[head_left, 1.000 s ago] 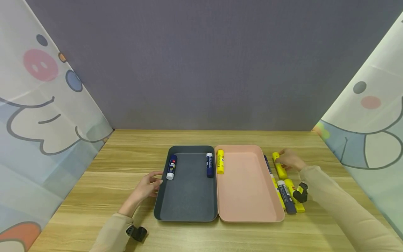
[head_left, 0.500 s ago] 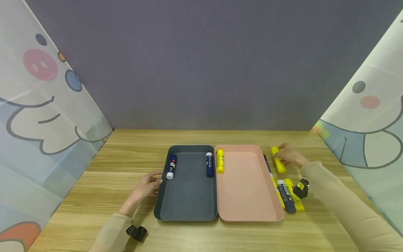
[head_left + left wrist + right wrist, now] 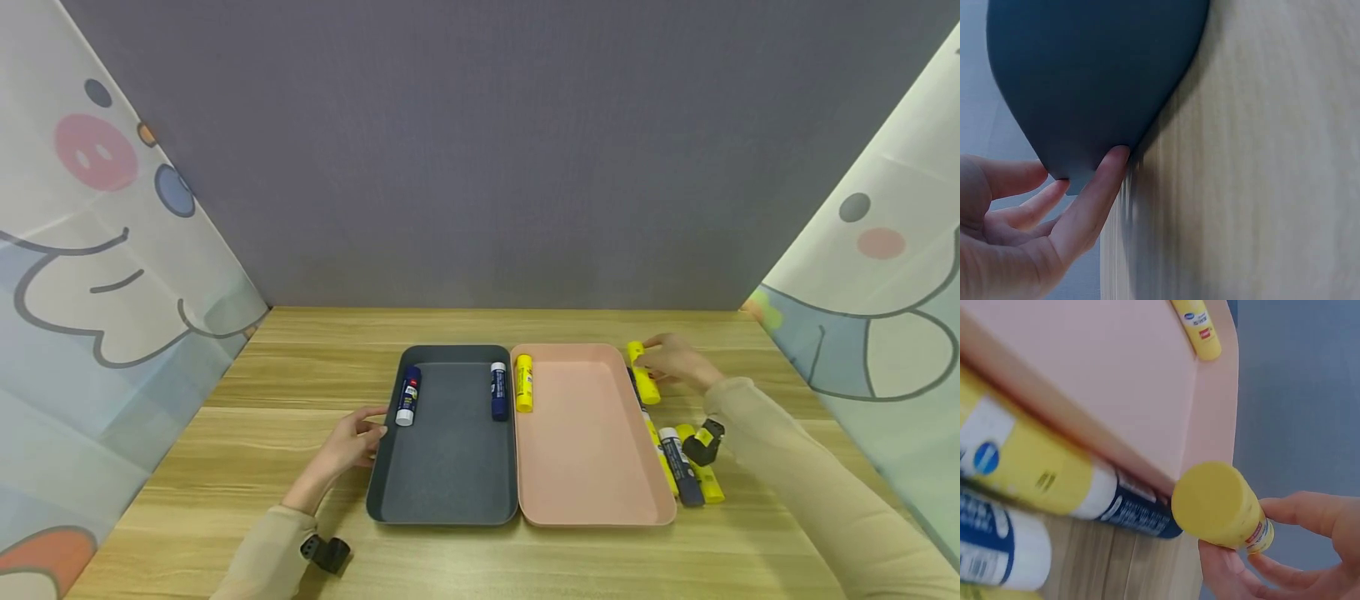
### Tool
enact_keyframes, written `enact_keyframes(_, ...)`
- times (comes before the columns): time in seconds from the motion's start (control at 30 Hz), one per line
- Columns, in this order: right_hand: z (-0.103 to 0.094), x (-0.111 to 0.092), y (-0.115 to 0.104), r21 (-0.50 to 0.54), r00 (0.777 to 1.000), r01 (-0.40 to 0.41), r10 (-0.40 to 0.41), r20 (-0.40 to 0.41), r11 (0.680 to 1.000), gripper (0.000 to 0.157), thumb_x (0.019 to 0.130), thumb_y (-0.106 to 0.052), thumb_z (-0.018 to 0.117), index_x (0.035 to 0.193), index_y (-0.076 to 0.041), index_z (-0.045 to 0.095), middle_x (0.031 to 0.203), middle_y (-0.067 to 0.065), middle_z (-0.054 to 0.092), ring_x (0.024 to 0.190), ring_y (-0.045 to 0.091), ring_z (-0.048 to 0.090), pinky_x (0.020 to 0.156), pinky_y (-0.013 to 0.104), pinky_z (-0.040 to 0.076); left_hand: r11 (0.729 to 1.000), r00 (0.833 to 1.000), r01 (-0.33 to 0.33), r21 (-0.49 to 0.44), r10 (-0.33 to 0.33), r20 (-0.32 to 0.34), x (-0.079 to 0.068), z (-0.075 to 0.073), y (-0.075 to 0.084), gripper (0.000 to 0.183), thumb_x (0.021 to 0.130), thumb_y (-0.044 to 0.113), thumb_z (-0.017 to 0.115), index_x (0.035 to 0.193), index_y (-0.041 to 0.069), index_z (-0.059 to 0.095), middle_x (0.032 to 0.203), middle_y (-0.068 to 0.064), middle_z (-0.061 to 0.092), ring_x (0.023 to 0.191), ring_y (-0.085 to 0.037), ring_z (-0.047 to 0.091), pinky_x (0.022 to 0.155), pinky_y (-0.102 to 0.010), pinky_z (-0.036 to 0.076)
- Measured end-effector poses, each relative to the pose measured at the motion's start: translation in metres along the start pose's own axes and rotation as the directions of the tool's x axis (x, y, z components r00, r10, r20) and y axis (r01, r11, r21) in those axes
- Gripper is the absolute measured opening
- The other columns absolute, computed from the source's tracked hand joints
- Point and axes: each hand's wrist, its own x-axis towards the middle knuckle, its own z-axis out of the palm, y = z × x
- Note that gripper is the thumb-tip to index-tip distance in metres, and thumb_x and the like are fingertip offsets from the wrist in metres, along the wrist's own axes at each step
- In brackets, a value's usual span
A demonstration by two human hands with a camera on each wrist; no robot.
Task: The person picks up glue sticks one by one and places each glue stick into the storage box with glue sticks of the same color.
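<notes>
Head view, held glue stick: yellow (image 3: 647, 390); shifted left since the earlier frame, now just beside the far right corner of the pink tray (image 3: 585, 467).
Head view, right hand: (image 3: 677, 363) narrow grip, thumb and fingers pinching that stick.
Head view, left hand: (image 3: 352, 442) unmoved, at the left wall of the grey tray (image 3: 450, 475).
Head view, tray contents: two navy sticks (image 3: 498, 393) in grey, one yellow stick (image 3: 524, 385) in pink.
Left wrist view, fingers: (image 3: 1089, 205) fairly wide, tips touching the grey wall; probably steadying.
Right wrist view, held stick: tilted, one end toward camera; clearance over rim cannot be told.
Step, judged: carrying toward pink.
Next move, judged: calls for clearing the rim, then lowering gently.
</notes>
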Motion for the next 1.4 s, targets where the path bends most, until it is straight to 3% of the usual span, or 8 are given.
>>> enact_keyframes(0.33, 0.013, 0.005, -0.013, 0.052, 1.000, 0.012, -0.013, 0.019, 0.999, 0.062, 0.084, -0.015, 0.054, 0.130, 0.015, 0.025, 0.091, 0.015, 0.053, 0.072, 0.016, 0.054, 0.077, 0.040, 0.049, 1.000, 1.000, -0.004, -0.015, 0.004, 0.000, 0.000, 0.001, 0.000, 0.038, 0.088, -0.002, 0.044, 0.125, -0.009, 0.037, 0.092, -0.024, 0.056, 0.064, -0.018, 0.057, 0.055, -0.037, 0.051)
enact_keyframes(0.63, 0.025, 0.014, -0.023, 0.092, 0.999, -0.008, 0.003, 0.052, 0.996, 0.061, 0.085, -0.013, 0.053, 0.133, 0.011, 0.024, 0.068, 0.003, 0.046, 0.060, 0.014, 0.045, 0.068, 0.036, 0.048, 1.000, 1.000, -0.002, -0.016, 0.002, 0.004, -0.001, 0.001, 0.000, 0.039, 0.089, -0.001, 0.044, 0.126, -0.009, 0.036, 0.091, -0.023, 0.056, 0.064, -0.018, 0.058, 0.055, -0.037, 0.051)
enact_keyframes(0.7, 0.028, 0.015, -0.024, 0.096, 0.998, 0.000, -0.006, 0.060, 0.995, 0.060, 0.085, -0.013, 0.052, 0.133, 0.010, 0.024, 0.070, 0.005, 0.049, 0.062, 0.014, 0.047, 0.069, 0.036, 0.048, 1.000, 1.000, -0.005, -0.019, 0.005, 0.008, -0.001, 0.000, 0.000, 0.039, 0.089, -0.001, 0.044, 0.126, -0.009, 0.036, 0.091, -0.023, 0.055, 0.064, -0.018, 0.058, 0.056, -0.037, 0.051)
enact_keyframes(0.8, 0.032, 0.017, -0.027, 0.095, 0.998, 0.015, -0.021, 0.059, 0.995, 0.059, 0.086, -0.014, 0.052, 0.132, 0.011, 0.025, 0.088, 0.015, 0.056, 0.072, 0.019, 0.054, 0.075, 0.040, 0.049, 1.000, 1.000, -0.008, -0.021, 0.008, 0.008, -0.001, 0.001, 0.000, 0.039, 0.088, -0.001, 0.043, 0.126, -0.009, 0.036, 0.092, -0.024, 0.055, 0.064, -0.018, 0.058, 0.056, -0.038, 0.051)
enact_keyframes(0.93, 0.038, 0.019, -0.030, 0.097, 0.998, 0.027, -0.032, 0.056, 0.995, 0.059, 0.085, -0.015, 0.052, 0.131, 0.012, 0.027, 0.110, 0.026, 0.051, 0.086, 0.026, 0.056, 0.079, 0.043, 0.047, 1.000, 1.000, -0.006, -0.017, 0.006, -0.001, 0.000, 0.001, 0.000, 0.038, 0.088, -0.002, 0.044, 0.125, -0.009, 0.037, 0.092, -0.023, 0.056, 0.064, -0.017, 0.058, 0.056, -0.037, 0.052)
enact_keyframes(1.2, 0.048, 0.025, -0.036, 0.146, 0.997, 0.041, -0.051, 0.065, 0.988, 0.058, 0.085, -0.011, 0.052, 0.130, 0.015, 0.027, 0.119, 0.029, 0.045, 0.086, 0.025, 0.055, 0.076, 0.039, 0.049, 1.000, 1.000, -0.011, -0.023, 0.011, 0.005, 0.000, 0.001, 0.000, 0.038, 0.088, -0.002, 0.043, 0.125, -0.010, 0.036, 0.092, -0.024, 0.055, 0.064, -0.018, 0.058, 0.056, -0.037, 0.051)
enact_keyframes(1.4, 0.056, 0.031, -0.039, 0.161, 0.995, 0.038, -0.051, 0.080, 0.986, 0.058, 0.084, -0.010, 0.053, 0.129, 0.016, 0.027, 0.123, 0.031, 0.041, 0.095, 0.032, 0.054, 0.080, 0.042, 0.047, 1.000, 1.000, -0.021, -0.018, 0.021, 0.015, -0.002, 0.000, 0.001, 0.039, 0.089, 0.001, 0.045, 0.125, -0.010, 0.035, 0.093, -0.024, 0.055, 0.065, -0.018, 0.058, 0.056, -0.037, 0.052)
